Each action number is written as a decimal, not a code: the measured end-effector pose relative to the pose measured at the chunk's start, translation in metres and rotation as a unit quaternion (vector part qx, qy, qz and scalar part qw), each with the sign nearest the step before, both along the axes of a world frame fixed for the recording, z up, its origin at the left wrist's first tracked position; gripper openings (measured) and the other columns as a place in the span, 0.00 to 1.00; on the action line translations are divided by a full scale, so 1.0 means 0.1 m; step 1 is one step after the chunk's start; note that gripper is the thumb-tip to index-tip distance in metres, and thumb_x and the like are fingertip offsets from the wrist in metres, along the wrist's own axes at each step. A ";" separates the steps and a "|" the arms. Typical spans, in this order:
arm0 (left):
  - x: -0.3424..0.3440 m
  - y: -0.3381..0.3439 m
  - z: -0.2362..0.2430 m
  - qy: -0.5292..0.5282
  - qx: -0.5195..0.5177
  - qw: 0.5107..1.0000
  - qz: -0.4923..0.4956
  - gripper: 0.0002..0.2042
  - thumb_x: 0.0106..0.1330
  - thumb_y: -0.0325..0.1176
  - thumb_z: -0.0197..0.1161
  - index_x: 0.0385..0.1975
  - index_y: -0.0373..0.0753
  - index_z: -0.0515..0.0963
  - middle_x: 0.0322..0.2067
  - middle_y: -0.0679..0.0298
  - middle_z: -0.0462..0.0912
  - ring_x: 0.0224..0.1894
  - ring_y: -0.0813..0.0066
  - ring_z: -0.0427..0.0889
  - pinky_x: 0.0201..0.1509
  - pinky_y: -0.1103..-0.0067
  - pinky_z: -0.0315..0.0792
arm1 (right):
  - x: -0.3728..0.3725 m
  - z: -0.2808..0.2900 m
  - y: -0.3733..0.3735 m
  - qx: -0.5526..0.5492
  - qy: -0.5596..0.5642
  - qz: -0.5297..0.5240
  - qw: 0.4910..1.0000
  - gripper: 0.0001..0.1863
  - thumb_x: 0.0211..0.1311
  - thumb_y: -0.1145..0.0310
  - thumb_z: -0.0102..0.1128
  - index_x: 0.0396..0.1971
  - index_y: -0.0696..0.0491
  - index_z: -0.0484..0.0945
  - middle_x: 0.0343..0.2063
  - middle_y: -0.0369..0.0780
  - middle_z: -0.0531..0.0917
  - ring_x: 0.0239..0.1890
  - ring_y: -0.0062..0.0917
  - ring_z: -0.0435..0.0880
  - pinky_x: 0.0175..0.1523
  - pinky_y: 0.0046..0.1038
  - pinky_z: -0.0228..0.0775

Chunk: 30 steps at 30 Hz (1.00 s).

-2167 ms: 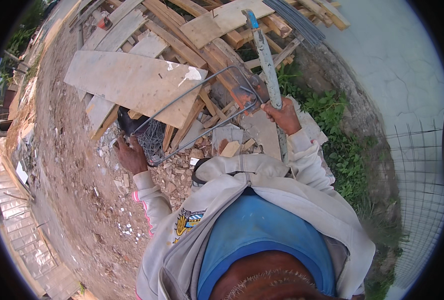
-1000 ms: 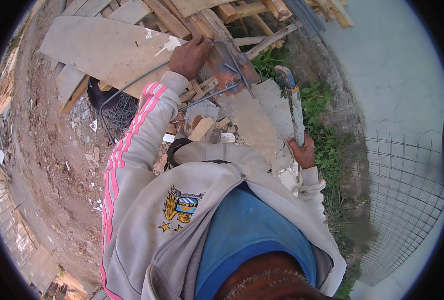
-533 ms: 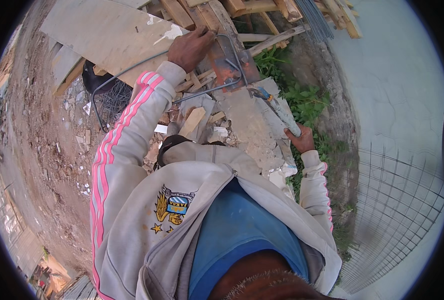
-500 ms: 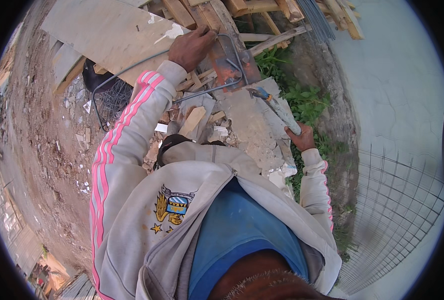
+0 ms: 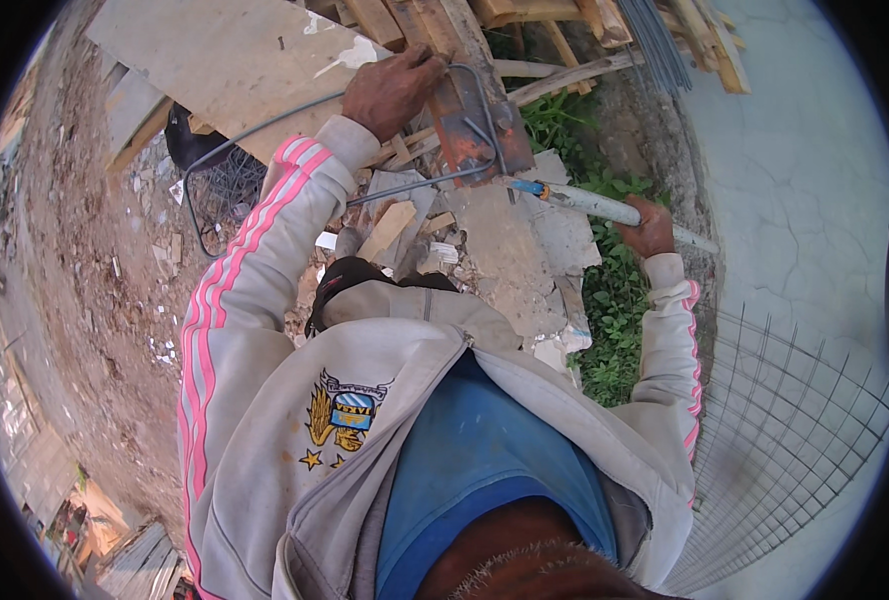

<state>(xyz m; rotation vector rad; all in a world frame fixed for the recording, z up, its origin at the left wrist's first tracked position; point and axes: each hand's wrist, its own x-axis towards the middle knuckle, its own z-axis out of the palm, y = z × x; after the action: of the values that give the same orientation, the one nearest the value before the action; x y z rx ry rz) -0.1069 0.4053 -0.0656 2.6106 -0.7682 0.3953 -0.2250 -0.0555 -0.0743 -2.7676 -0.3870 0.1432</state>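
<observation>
My left hand (image 5: 395, 92) is closed round the upper side of a bent steel rod frame (image 5: 405, 188), roughly rectangular, with a short hooked end. The frame's right end lies over a rusty steel plate (image 5: 455, 140) with small upright pegs, fixed on a wooden beam. My right hand (image 5: 648, 228) grips a long pale pipe handle (image 5: 597, 204) whose blue-marked metal head (image 5: 530, 187) points left. That head is just right of the plate's lower corner; whether it touches the rod I cannot tell.
A stained board (image 5: 220, 70) lies upper left, near tangled wire (image 5: 233, 185). Timber (image 5: 555, 82) and a bundle of steel rods (image 5: 657, 45) are at the top. Rubble and a broken slab (image 5: 495, 235) lie below. Wire mesh (image 5: 785, 420) leans against the pale wall (image 5: 795, 200).
My right hand has moved right and upward, swinging the pipe handle from a steep slant to nearly level. My left hand keeps its hold on the rod frame.
</observation>
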 end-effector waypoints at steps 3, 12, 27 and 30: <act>0.00 -0.01 -0.01 0.011 0.004 1.000 -0.002 0.12 0.64 0.32 0.57 0.47 0.42 0.75 0.42 0.59 0.77 0.40 0.56 0.84 0.39 0.61 0.79 | 0.04 0.03 -0.01 -0.011 -0.025 0.022 0.999 0.12 0.45 0.68 0.73 0.29 0.53 0.79 0.25 0.47 0.83 0.30 0.45 0.84 0.34 0.40 0.74; 0.00 0.01 -0.01 0.008 0.002 1.000 0.003 0.11 0.64 0.33 0.58 0.45 0.42 0.75 0.41 0.58 0.77 0.41 0.55 0.84 0.40 0.61 0.79 | -0.39 0.07 0.13 -0.044 -0.002 -0.062 0.997 0.12 0.44 0.64 0.75 0.27 0.51 0.81 0.23 0.47 0.83 0.29 0.45 0.84 0.33 0.41 0.74; -0.06 -0.03 0.04 -0.015 -0.017 0.999 0.027 0.10 0.66 0.38 0.60 0.43 0.41 0.77 0.42 0.58 0.78 0.45 0.55 0.82 0.43 0.62 0.80 | -0.73 0.57 0.28 -0.097 -0.002 -0.082 0.992 0.11 0.44 0.62 0.73 0.25 0.49 0.81 0.22 0.45 0.83 0.28 0.44 0.84 0.33 0.42 0.75; 0.01 -0.04 0.08 -0.007 -0.031 0.999 0.012 0.12 0.67 0.41 0.60 0.43 0.41 0.78 0.42 0.56 0.78 0.44 0.54 0.83 0.43 0.62 0.79 | -0.89 0.32 0.32 -0.076 0.005 -0.102 0.992 0.10 0.45 0.62 0.72 0.25 0.49 0.81 0.22 0.45 0.83 0.28 0.44 0.83 0.33 0.41 0.75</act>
<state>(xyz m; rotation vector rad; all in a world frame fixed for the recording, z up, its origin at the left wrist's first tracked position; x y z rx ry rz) -0.1054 0.4015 -0.0572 2.5639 -0.7196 0.4374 -0.3143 -0.0231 -0.0421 -2.9331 -0.0927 0.1417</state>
